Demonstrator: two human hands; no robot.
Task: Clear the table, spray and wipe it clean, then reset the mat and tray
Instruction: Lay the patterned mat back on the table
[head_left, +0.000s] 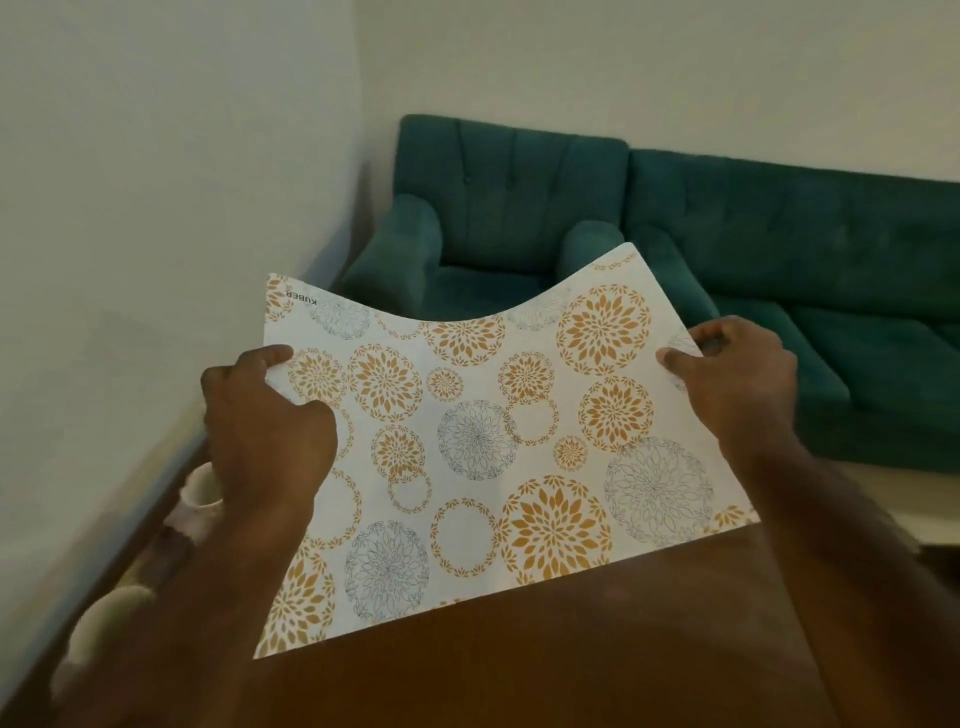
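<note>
A white mat (493, 447) printed with orange and grey flower circles is held up above the dark wooden table (545, 660). My left hand (265, 431) grips its left edge and my right hand (737, 379) pinches its right edge. The mat's far edge sags in the middle, and its near edge hangs low over the tabletop. No tray or spray bottle is in view.
Two white cups (202, 486) (104, 623) stand at the table's left side by the wall, partly hidden behind my left arm. A teal armchair (483, 218) and a teal sofa (810, 270) stand beyond the table.
</note>
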